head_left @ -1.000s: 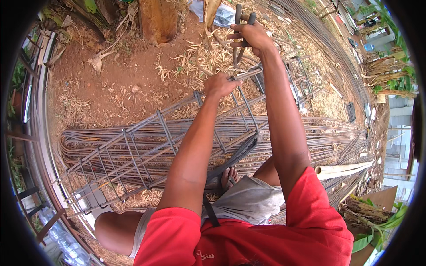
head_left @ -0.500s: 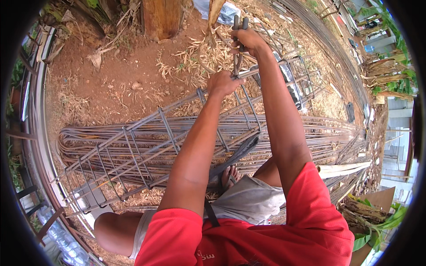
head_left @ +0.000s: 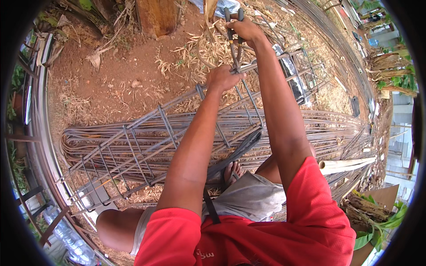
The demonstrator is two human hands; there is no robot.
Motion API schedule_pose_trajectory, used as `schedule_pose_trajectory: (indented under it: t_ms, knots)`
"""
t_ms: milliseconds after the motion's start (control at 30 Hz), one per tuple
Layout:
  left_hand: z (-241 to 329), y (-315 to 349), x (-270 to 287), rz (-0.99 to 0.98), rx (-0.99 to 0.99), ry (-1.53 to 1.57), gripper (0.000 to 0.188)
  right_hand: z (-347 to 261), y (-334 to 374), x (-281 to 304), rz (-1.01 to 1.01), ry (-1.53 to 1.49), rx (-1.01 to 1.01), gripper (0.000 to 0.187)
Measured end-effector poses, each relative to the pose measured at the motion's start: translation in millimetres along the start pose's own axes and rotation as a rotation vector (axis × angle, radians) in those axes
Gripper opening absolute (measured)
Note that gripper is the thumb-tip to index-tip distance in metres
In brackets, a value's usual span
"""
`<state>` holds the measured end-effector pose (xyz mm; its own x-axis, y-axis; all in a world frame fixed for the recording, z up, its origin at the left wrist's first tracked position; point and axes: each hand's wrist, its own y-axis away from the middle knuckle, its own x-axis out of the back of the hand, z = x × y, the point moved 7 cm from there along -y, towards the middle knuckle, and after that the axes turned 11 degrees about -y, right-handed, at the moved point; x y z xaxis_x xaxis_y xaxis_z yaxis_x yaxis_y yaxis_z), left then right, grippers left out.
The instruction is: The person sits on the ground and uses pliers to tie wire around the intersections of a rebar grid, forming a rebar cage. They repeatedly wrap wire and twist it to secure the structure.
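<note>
My right hand (head_left: 246, 33) is closed around the dark-gripped handles of a pair of pincers (head_left: 235, 52). The tool stands upright, its jaws down at a crossing of bars on the upper edge of a long rebar cage (head_left: 165, 123). Just left of the jaws, my left hand (head_left: 222, 79) wraps around the cage's top bar, fingers closed on it. Whatever lies between the jaws is too small to make out. A bundle of thin dark tie wire (head_left: 242, 150) hangs across the cage beside my foot.
Beneath the cage lies a wide stack of bent steel rods (head_left: 319, 128). A banana trunk (head_left: 157, 17) rises at the far left, beyond reddish soil. Bamboo poles (head_left: 346, 166) lie at my right. Plastic bottles (head_left: 71, 237) sit near the lower left, beside a metal rail.
The pincers' handles have swung left and spread farther apart, with the right hand moving along. My left hand stays on the bar. The whole view has shifted slightly.
</note>
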<state>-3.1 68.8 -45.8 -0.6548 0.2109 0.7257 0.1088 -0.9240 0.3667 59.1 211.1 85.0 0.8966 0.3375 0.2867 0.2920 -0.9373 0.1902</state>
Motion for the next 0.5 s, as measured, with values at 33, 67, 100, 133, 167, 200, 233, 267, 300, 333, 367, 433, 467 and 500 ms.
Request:
schedule_pose_trajectory:
  t_ms: [33, 67, 100, 133, 167, 200, 233, 267, 300, 333, 367, 433, 467, 500]
  knots:
    - [-1, -1, -1, -0.014, 0.016, 0.006, 0.07, -3, 1, -4, -0.042, 0.001, -0.001, 0.039]
    - [0, -1, -1, -0.014, -0.001, 0.0, 0.072, -3, 4, -5, -0.034, 0.025, -0.005, 0.034]
    - [0, -2, -1, -0.038, -0.004, -0.018, 0.073, -4, 5, -8, -0.048, 0.038, -0.022, 0.03]
    - [0, -1, -1, -0.062, -0.007, -0.036, 0.074, -5, 7, -9, -0.061, 0.035, -0.014, 0.028]
    - [1, 0, 0, -0.065, -0.018, -0.044, 0.074, -5, 11, -12, -0.038, -0.109, -0.003, 0.027]
    - [3, 1, 2, -0.069, -0.028, -0.052, 0.073, -5, 16, -12, -0.017, -0.27, 0.031, 0.027]
    - [4, 4, 5, -0.062, -0.037, -0.063, 0.073, -1, 20, -11, 0.005, -0.417, 0.01, 0.027]
    - [4, 6, 8, -0.053, -0.038, -0.042, 0.073, -4, 26, -8, 0.045, -0.5, 0.105, 0.026]
    - [5, 9, 11, -0.037, -0.037, -0.025, 0.072, -2, 35, -1, 0.084, -0.569, 0.141, 0.026]
    - [5, 12, 12, -0.036, -0.03, -0.018, 0.072, 1, 45, 6, 0.127, -0.639, 0.177, 0.027]
    - [5, 13, 13, -0.058, -0.032, -0.013, 0.072, 2, 59, 11, 0.103, -0.676, 0.273, 0.026]
    - [8, 17, 15, -0.077, -0.061, -0.039, 0.074, 12, 92, 21, 0.115, -0.787, 0.433, 0.021]
    - [8, 17, 16, -0.085, -0.067, -0.054, 0.076, 20, 105, 27, 0.188, -0.843, 0.457, 0.017]
    - [8, 21, 15, -0.081, -0.073, -0.046, 0.076, 24, 119, 28, 0.187, -0.871, 0.538, 0.016]
